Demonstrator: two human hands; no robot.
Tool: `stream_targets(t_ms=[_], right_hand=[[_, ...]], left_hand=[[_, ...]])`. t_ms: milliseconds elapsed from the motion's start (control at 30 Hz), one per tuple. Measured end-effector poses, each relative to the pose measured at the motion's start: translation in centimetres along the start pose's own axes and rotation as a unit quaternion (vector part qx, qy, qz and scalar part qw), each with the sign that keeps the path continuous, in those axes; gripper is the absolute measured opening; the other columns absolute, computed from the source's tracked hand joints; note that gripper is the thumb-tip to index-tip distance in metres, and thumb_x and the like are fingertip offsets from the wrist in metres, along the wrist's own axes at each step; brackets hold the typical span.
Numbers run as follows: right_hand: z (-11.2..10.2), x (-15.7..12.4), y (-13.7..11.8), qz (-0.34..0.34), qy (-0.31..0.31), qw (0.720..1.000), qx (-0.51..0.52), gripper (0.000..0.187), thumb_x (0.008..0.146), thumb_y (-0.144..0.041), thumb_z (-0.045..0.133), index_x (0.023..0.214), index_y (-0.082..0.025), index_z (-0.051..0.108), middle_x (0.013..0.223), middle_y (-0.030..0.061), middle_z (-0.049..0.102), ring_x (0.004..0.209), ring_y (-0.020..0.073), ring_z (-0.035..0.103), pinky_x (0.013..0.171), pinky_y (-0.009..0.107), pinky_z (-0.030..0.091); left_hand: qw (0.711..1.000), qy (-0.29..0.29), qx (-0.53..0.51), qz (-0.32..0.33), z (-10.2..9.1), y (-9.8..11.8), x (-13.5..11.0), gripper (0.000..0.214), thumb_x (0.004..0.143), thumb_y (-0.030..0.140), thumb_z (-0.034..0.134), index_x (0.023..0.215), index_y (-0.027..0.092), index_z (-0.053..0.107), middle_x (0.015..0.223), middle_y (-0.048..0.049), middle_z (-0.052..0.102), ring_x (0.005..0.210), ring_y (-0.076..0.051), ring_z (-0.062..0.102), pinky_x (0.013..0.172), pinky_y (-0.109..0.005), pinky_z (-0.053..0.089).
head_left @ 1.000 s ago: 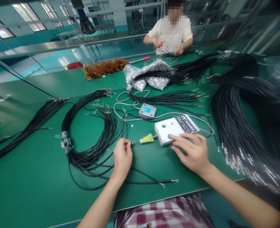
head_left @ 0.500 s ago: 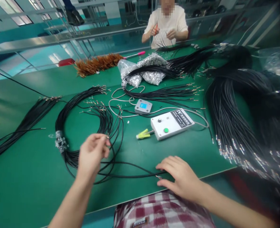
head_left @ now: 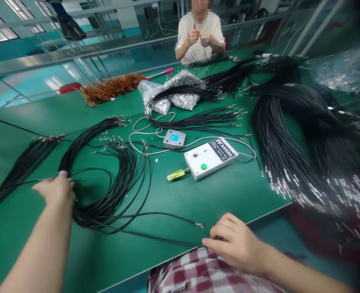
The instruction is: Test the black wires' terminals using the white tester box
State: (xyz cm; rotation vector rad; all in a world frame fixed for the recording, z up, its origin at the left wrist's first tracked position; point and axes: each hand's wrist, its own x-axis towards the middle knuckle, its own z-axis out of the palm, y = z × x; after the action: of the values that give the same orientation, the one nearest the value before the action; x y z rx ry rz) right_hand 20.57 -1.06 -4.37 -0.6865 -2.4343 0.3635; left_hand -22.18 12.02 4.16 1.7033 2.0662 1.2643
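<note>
My left hand (head_left: 56,189) is far out to the left, its fingers curled on a black cable (head_left: 143,214) at the left side of a coiled cable bundle (head_left: 119,183) on the green table (head_left: 222,195). At the table's front edge, my right hand (head_left: 235,244) pinches the other end of a thin black cable. A second stripped cable end lies just beyond it. A white control box (head_left: 210,156) with a green button and a yellow-green tip (head_left: 176,175) sits behind, apart from both hands.
A small grey device with a blue screen (head_left: 174,138) lies behind the box. Big black cable bundles (head_left: 290,134) fill the right side and another bundle (head_left: 18,171) lies at the left. Foil bags (head_left: 174,91) and a feather duster (head_left: 113,87) lie farther back. A person (head_left: 200,36) works across the table.
My right hand left the white box's button and came back to the front edge onto a cable. My left hand swung left from the box's tip to the coiled bundle.
</note>
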Motion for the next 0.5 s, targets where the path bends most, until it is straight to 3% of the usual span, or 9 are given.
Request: stream_targets(t_ms=[67,100,133,167,233,267,333,400,500], right_hand=[[-0.1,-0.1,0.0,-0.006,-0.022,1.000,0.011,0.021,0.095,-0.014,0.045,0.102,-0.019,0.064,0.081,0.0023,0.065,0.070,0.0147,0.049,0.068,0.032,0.035],[-0.2,-0.1,0.0,-0.013,-0.034,0.999,0.021,0.019,0.097,-0.018,0.046,0.101,-0.019,0.064,0.082,0.0023,0.066,0.070,0.0147,0.050,0.067,0.032,0.035],[-0.4,0.1,0.1,-0.024,-0.047,0.998,0.035,0.020,0.098,-0.025,0.046,0.101,-0.019,0.064,0.083,0.0026,0.066,0.071,0.0149,0.051,0.067,0.032,0.035],[-0.6,0.2,0.3,-0.036,-0.059,0.996,0.050,0.024,0.099,-0.032,0.045,0.101,-0.018,0.064,0.085,0.0033,0.067,0.072,0.0155,0.052,0.068,0.033,0.036],[-1.2,0.5,0.7,-0.053,-0.069,0.993,0.079,0.035,0.098,-0.045,0.043,0.102,-0.017,0.064,0.085,0.0048,0.067,0.074,0.0169,0.055,0.068,0.034,0.037],[-1.6,0.7,1.0,-0.053,-0.064,0.992,0.091,0.038,0.098,-0.048,0.043,0.101,-0.016,0.065,0.085,0.0054,0.068,0.074,0.0173,0.056,0.068,0.035,0.037],[-2.2,1.2,1.6,-0.019,-0.026,0.993,0.117,0.034,0.097,-0.046,0.047,0.101,-0.017,0.065,0.086,0.0063,0.069,0.075,0.0175,0.058,0.069,0.035,0.039],[-2.5,1.9,2.2,0.057,0.030,0.986,0.152,0.023,0.095,-0.035,0.053,0.102,-0.018,0.066,0.088,0.0066,0.070,0.079,0.0173,0.061,0.072,0.034,0.042],[-2.2,3.6,2.5,0.173,0.085,0.956,0.222,0.014,0.092,-0.020,0.058,0.101,-0.019,0.068,0.089,0.0062,0.070,0.083,0.0166,0.063,0.076,0.032,0.048]], left_hand=[[0.998,0.052,0.021,0.024,2.3,1.7,-3.6,0.023,0.091,0.037,0.049,0.106,0.020,0.048,0.089,-0.0031,0.060,0.085,-0.023,0.058,0.069,-0.040,0.046],[0.996,0.018,0.051,0.076,3.5,3.1,-5.9,0.021,0.092,0.034,0.048,0.107,0.019,0.051,0.093,-0.0029,0.060,0.088,-0.023,0.058,0.073,-0.040,0.047],[0.985,-0.072,0.056,0.143,4.8,4.6,-8.4,0.018,0.094,0.029,0.045,0.106,0.019,0.054,0.095,-0.0027,0.060,0.089,-0.024,0.058,0.075,-0.040,0.046],[0.968,-0.165,0.040,0.186,6.0,6.3,-10.8,0.012,0.090,0.027,0.053,0.099,0.022,0.059,0.092,-0.0002,0.063,0.084,-0.020,0.060,0.074,-0.036,0.048],[0.898,-0.353,0.032,0.260,8.1,9.3,-14.9,0.023,0.085,0.016,0.057,0.106,0.023,0.061,0.099,-0.0022,0.066,0.090,-0.022,0.060,0.077,-0.036,0.049],[0.872,-0.405,0.056,0.270,8.9,10.5,-16.4,0.028,0.084,0.010,0.055,0.109,0.021,0.060,0.104,-0.0058,0.066,0.092,-0.024,0.059,0.077,-0.039,0.049],[0.845,-0.462,0.092,0.253,9.9,11.8,-18.0,0.026,0.085,0.006,0.049,0.107,0.017,0.059,0.104,-0.0102,0.064,0.091,-0.026,0.056,0.076,-0.042,0.047],[0.845,-0.477,0.088,0.225,10.1,11.9,-18.3,0.021,0.090,0.008,0.042,0.097,0.017,0.059,0.098,-0.0104,0.062,0.087,-0.026,0.054,0.074,-0.043,0.046],[0.875,-0.456,-0.027,0.162,9.5,11.4,-17.8,0.023,0.096,0.014,0.035,0.090,0.018,0.056,0.093,-0.0085,0.059,0.083,-0.021,0.054,0.075,-0.037,0.046]])
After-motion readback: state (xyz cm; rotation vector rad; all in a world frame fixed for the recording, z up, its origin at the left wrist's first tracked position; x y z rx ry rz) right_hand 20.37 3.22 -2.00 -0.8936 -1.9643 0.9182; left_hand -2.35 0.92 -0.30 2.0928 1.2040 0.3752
